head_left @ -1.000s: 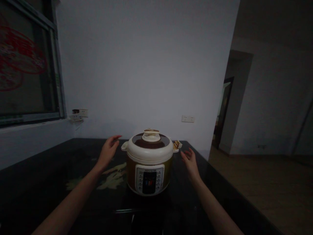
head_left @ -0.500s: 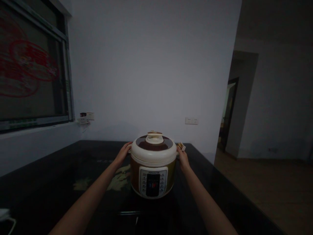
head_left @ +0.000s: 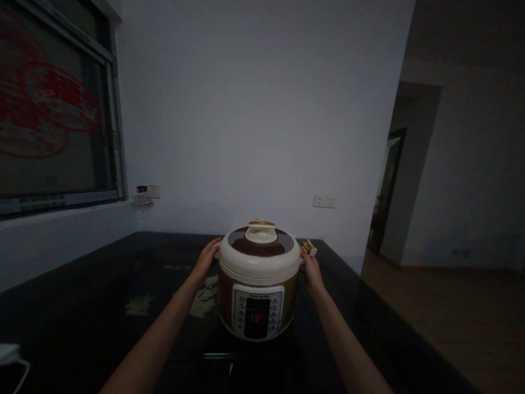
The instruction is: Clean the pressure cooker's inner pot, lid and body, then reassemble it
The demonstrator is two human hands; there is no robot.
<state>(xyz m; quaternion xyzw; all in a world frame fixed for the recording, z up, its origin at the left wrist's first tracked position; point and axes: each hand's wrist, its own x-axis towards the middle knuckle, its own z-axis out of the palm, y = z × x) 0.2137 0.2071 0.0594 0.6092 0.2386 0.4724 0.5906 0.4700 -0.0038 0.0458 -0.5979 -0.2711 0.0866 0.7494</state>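
Observation:
An electric pressure cooker (head_left: 259, 267) stands upright on a black glossy table, its lid on and its control panel facing me. The body is brown and olive, with a cream lid rim and a cream top knob. My left hand (head_left: 206, 259) is closed around the handle on its left side. On the other side, my right hand (head_left: 311, 269) grips the right handle, fingers partly hidden behind it. A small white and yellowish-brown piece (head_left: 309, 248) sticks out just above my right hand; what it is I cannot make out.
The black table (head_left: 164, 350) bears pale leaf-like patterns. A white object with a cord (head_left: 10, 354) lies at its left edge. Wall sockets (head_left: 324, 201) are behind, and a window (head_left: 53, 109) is at the left. Wooden floor (head_left: 451, 312) lies to the right.
The cooker looks slightly larger and nearer to me, with both hands still on its handles. My view has shifted a little.

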